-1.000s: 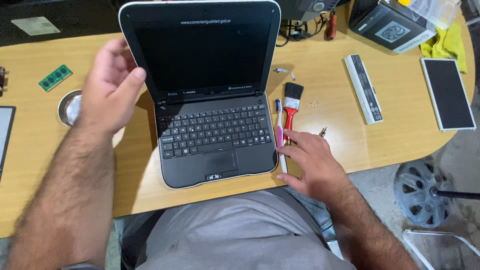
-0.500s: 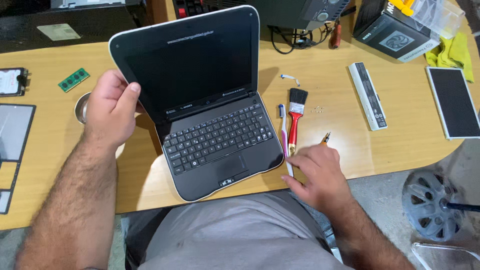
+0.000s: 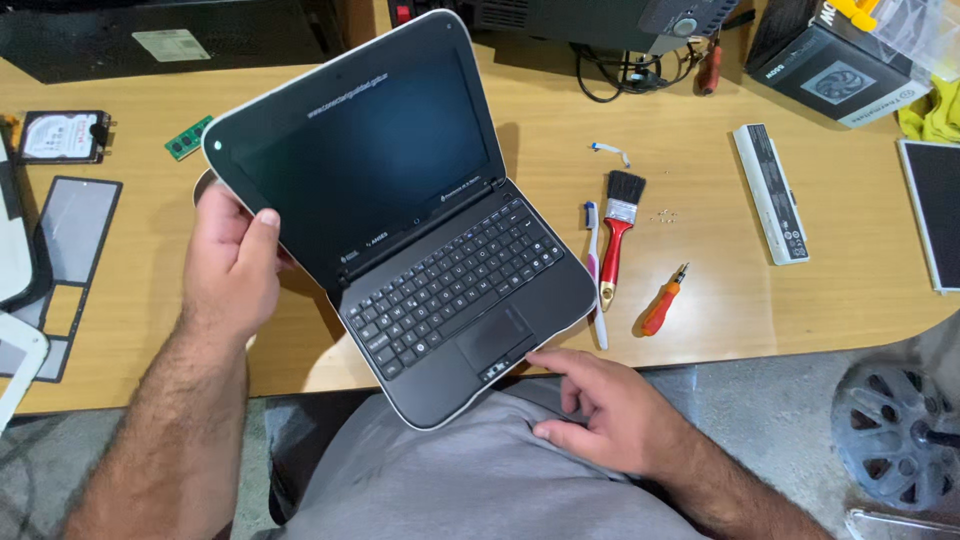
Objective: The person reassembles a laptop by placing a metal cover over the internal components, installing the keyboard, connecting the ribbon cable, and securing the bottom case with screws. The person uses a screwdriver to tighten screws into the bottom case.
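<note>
1. Sitting across the whole lower view: wooden desk (image 3: 800,300), now with the small black laptop (image 3: 400,230) swung clockwise against one second back and lifted off the wood at its left side; front corner overhangs the desk edge above the grey-trousered lap.
2. Holding laptop open, screen dark, lid tilted up and to the left; keyboard and trackpad facing the camera. Before: square to the desk edge, flat on its base.
3. Gripping lid's left rim: left hand (image 3: 232,270), fingers clamped around the edge, thumb on the bezel. Earlier resting open-palmed against that rim; grip since tightened.
4. Touching laptop's front edge near the trackpad: right hand (image 3: 605,405), fingers loosely apart, nothing clasped. Moved down from beside the brush to below the desk edge.
5. Reads as repositioning: weight carried mainly by left hand, right only steadying.
6. Lying unmoved on desk, right of laptop: red-handled paintbrush (image 3: 618,225), white toothbrush (image 3: 593,270) just beside it, orange screwdriver (image 3: 662,305) near, long white battery pack (image 3: 770,192) farther right.
7. Lying left of lid: green memory module (image 3: 187,138), hard drive (image 3: 60,135).
</note>
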